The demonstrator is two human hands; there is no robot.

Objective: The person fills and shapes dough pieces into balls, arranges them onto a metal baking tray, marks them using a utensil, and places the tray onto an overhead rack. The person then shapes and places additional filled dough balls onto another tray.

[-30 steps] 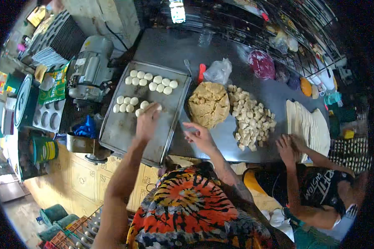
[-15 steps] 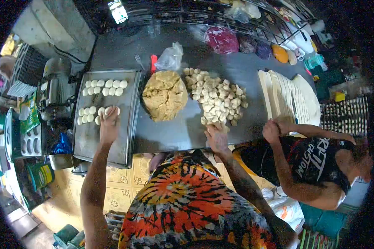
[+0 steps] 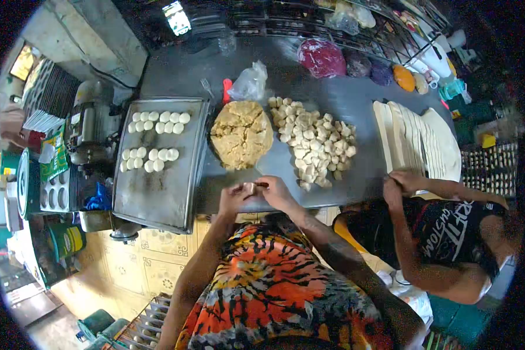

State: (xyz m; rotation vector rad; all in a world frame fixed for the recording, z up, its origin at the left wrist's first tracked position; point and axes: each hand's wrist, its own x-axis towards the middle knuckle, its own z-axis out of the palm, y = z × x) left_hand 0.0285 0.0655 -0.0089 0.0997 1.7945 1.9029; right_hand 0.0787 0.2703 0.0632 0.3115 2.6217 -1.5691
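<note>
My left hand (image 3: 233,198) and my right hand (image 3: 277,193) meet above the table's front edge, fingers closed. Between their fingertips is a small pale piece of dough (image 3: 249,188), partly hidden by the fingers. Just beyond them lies a large round brown mass of filling or dough (image 3: 241,135), cracked on top. Right of that is a heap of cut dough pieces (image 3: 321,140). On the left, a metal baking tray (image 3: 151,201) holds smooth round dough balls (image 3: 168,154) set in small groups.
A plastic bag (image 3: 249,81), a red-handled tool (image 3: 227,90) and a fork (image 3: 207,87) lie behind the brown mass. Coloured lumps (image 3: 322,58) line the back. At right, a co-worker (image 3: 443,227) stands by stacked pale dough strips (image 3: 411,140). A machine (image 3: 90,125) stands left.
My left hand has left the tray and moved right. My right hand has drawn back from the heap, and both now meet around a piece of dough. The view has shifted slightly.
</note>
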